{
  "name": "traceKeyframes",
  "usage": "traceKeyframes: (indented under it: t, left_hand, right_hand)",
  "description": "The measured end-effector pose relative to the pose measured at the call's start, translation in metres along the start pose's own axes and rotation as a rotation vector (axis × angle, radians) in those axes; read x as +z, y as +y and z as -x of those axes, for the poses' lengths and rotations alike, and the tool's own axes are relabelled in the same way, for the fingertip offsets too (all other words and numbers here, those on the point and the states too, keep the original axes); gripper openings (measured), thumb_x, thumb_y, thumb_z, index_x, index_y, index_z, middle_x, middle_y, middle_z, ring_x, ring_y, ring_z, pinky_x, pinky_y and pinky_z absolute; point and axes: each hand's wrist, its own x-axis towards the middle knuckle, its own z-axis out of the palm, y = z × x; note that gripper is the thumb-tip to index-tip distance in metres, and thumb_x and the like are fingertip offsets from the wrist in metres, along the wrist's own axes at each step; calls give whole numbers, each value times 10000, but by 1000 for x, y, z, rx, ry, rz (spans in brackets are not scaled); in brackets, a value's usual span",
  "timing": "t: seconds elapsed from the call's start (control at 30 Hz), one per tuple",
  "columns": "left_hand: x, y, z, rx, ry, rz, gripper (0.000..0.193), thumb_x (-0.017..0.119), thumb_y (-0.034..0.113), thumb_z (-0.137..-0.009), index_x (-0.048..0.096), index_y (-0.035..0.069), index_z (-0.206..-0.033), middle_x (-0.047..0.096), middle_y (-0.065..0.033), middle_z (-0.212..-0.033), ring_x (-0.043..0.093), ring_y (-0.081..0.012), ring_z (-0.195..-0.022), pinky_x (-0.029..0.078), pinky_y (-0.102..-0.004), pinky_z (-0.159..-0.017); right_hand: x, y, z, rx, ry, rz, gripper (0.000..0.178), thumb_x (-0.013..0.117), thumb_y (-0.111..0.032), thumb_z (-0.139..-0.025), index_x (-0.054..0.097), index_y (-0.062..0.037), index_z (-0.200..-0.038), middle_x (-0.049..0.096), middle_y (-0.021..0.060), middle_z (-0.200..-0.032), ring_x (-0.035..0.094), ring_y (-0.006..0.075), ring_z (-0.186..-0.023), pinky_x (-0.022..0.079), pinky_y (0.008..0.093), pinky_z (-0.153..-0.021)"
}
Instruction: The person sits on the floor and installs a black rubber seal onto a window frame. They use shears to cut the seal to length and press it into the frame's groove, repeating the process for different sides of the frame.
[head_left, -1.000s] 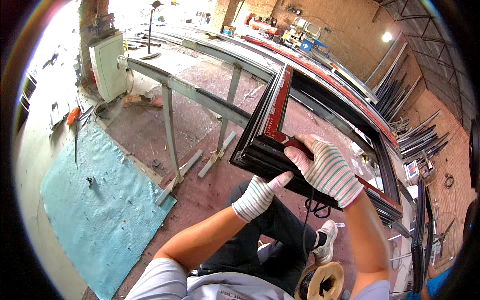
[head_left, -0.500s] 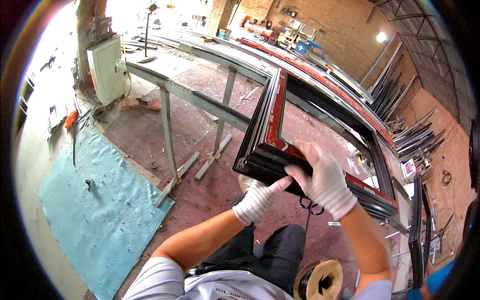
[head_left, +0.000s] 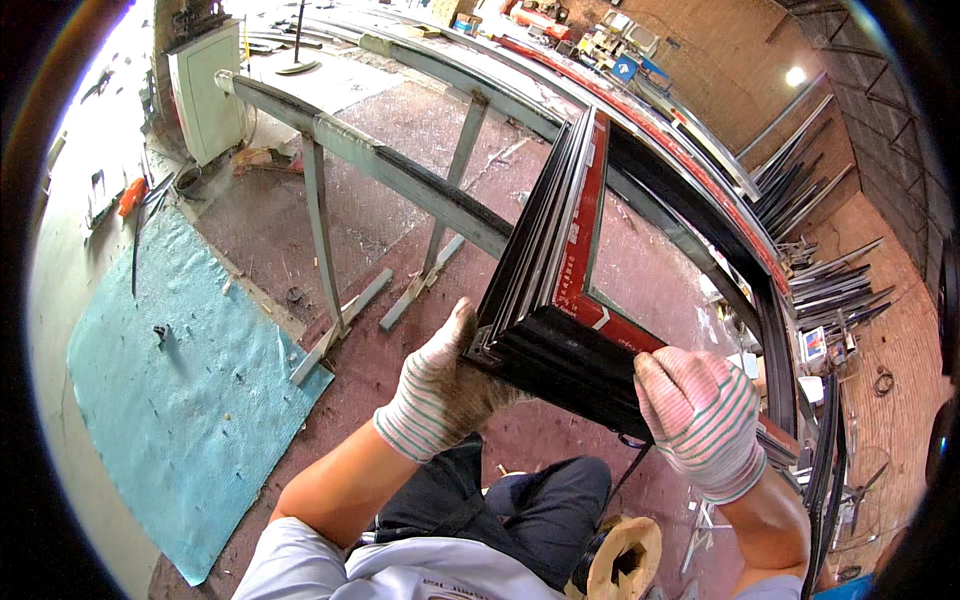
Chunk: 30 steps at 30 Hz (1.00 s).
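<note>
A large black metal window frame [head_left: 560,350], faced with red protective film [head_left: 600,315], rests tilted across a grey steel stand [head_left: 400,175]. My left hand [head_left: 445,380], in a white striped knit glove, cups its near left corner, thumb up along the outside and fingers underneath, partly hidden. The gloved right hand [head_left: 695,410] bends its fingers over the frame's near edge, further right; whether a thin strip is also between those fingertips is not visible. A thin dark cord [head_left: 630,465] hangs below the frame near that hand.
A spool [head_left: 630,560] stands on the floor by my legs. Pale blue sheeting [head_left: 190,400] covers the floor at left, near a white cabinet [head_left: 208,95]. Long profiles [head_left: 810,190] lean on the brick wall at right. Dark frame pieces [head_left: 825,470] stand at my right.
My left hand has moved left and round the frame's corner. The right hand has slid right and nearer along its edge. The view has shifted slightly.
</note>
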Motion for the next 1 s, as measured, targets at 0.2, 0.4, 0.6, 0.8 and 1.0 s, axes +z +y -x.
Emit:
traceKeyframes:
  t: [0.2, 0.4, 0.6, 0.8, 1.0]
  left_hand:
    - [7, 0, -5, -14, 209, -297, 607, 609, 526, -987, 611, 36, -1346, 674, -154, -1320, 654, -320, -1209, 533, -511, -1028]
    - [6, 1, -4, 16, 246, -325, 574, 627, 501, -989, 624, 36, -1324, 698, -142, -1276, 684, -288, -1156, 554, -462, -1006]
    - [0, 0, -6, 21, 238, -307, 562, 635, 482, -991, 610, 36, -1332, 701, -116, -1263, 674, -268, -1170, 548, -449, -1013]
    - [-13, 14, -2, 61, 213, -444, 439, 654, 343, -1015, 593, 57, -1343, 685, -34, -1219, 628, -141, -1151, 479, -357, -1023]
    - [21, 79, -28, 687, -240, -1556, 620, 666, 322, -996, 473, 9, -1495, 477, -170, -1538, 330, -321, -1506, 264, -448, -1224]
  right_hand:
    - [1, 7, -10, -75, -48, -47, 444, 621, -169, -754, 676, 52, -1135, 668, 153, -1016, 673, 283, -825, 556, 389, -707]
    - [1, 5, -15, -55, -60, -81, 452, 614, -179, -757, 671, 50, -1143, 663, 159, -1029, 666, 291, -848, 547, 402, -745]
    - [1, 2, -13, -31, -82, -79, 474, 610, -193, -762, 664, 41, -1171, 663, 155, -1058, 662, 298, -875, 539, 417, -768]
    - [-2, -11, -14, 156, 10, -141, 470, 723, 46, -734, 679, -16, -1198, 644, 134, -1010, 632, 314, -876, 524, 432, -770]
    - [1, 0, 11, 156, -3, -67, 557, 732, -41, -725, 667, -30, -1279, 613, 104, -996, 620, 294, -845, 523, 431, -731]
